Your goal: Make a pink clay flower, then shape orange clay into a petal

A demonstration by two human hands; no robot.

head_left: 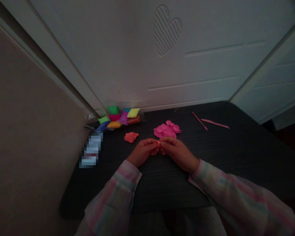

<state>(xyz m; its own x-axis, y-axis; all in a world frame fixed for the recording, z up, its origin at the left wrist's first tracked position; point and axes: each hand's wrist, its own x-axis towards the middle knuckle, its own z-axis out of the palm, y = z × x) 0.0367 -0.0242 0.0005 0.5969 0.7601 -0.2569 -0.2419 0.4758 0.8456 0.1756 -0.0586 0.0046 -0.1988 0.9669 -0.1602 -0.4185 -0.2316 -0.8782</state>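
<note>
Between the fingertips of both hands is a small piece of orange modelling clay (158, 143), mostly covered by the fingers. My left hand (144, 151) pinches it from the left, and my right hand (177, 152) pinches it from the right. Just beyond the hands lies a pink clay piece (167, 130) with several small round discs on it. A larger lump of orange clay (131, 137) rests on the table, left of and a little beyond my left hand.
A clear bag of colourful clay packets (118, 118) lies at the back left of the dark table (159, 193). Near it is a blurred-out phone-like object (91, 150). Two thin pink modelling tools (200, 121) lie at the back right. A white panel with hearts (127, 59) stands behind.
</note>
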